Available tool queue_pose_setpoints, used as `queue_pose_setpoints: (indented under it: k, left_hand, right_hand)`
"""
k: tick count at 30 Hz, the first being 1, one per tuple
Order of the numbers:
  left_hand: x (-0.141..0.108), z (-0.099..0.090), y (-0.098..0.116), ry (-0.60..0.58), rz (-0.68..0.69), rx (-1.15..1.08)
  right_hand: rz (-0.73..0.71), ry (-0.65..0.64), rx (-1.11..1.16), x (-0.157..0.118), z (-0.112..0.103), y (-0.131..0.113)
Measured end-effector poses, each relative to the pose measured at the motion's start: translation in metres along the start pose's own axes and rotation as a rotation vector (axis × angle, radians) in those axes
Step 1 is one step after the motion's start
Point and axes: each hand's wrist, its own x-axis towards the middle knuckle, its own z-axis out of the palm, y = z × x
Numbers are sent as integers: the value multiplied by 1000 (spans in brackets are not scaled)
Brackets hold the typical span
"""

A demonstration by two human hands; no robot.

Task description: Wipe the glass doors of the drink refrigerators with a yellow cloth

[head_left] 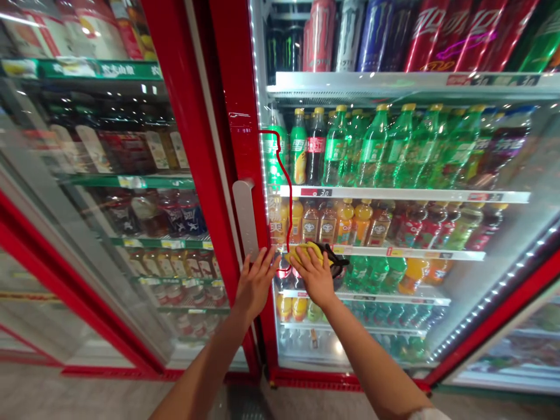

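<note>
My right hand [314, 273] presses a yellow and dark cloth [335, 259] against the glass door [472, 326] of a red drinks fridge, its fingers laid over the cloth. Part of the cloth bunches out to the right of the hand. My left hand [256, 283] rests with fingers spread on the red door frame [242, 116], at the lower end of the grey handle [245, 216] and close to the glass edge. It holds nothing.
Behind the glass, shelves [406, 194] carry rows of bottles, with cans [319, 35] on top. A second fridge door [175, 76] with a red frame stands at the left. Another cooler [516, 344] is at the right edge. Grey floor [83, 399] shows below.
</note>
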Motion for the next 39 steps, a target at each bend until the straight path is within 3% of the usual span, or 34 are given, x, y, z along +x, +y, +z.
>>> queue_pose_setpoints:
  k: [2,5,10,13,16,18,22,25,28,32,36,39]
  left_hand:
    - [-6,-3,-9,-23,-5,10]
    - [-14,-10,-22,-43,-1,37]
    - [-20,-21,-40,-25,46,77]
    - [-24,-21,-49,-5,69,42]
    - [-28,-17,-54,7,87,-4]
    - [-30,-15,-56,9,94,-19]
    - [-31,-14,-58,6,109,-31]
    - [-32,-11,-59,7,119,-40]
    - [-34,-6,-59,15,134,-56]
    - [-35,0,-60,37,156,-70]
    - [-33,1,-59,76,143,-68]
    - [-32,2,-59,86,130,-50]
  right_hand:
    - [-54,-45,4,-12,0,6]
    - [38,-38,-18,-8,-8,5]
    - [242,63,-26,41,-5,-45]
    - [175,45,-25,43,10,-65]
    - [35,-3,-31,26,15,-59]
    - [16,-14,-43,22,10,-52]
    - [206,32,-78,53,-4,-60]
    - [291,62,-79,75,-2,-78]
    - [187,28,-75,68,7,-80]
    - [-44,-15,-87,53,6,-63]
    - [14,85,-123,83,-11,-58]
    - [40,150,-137,99,-11,-65]
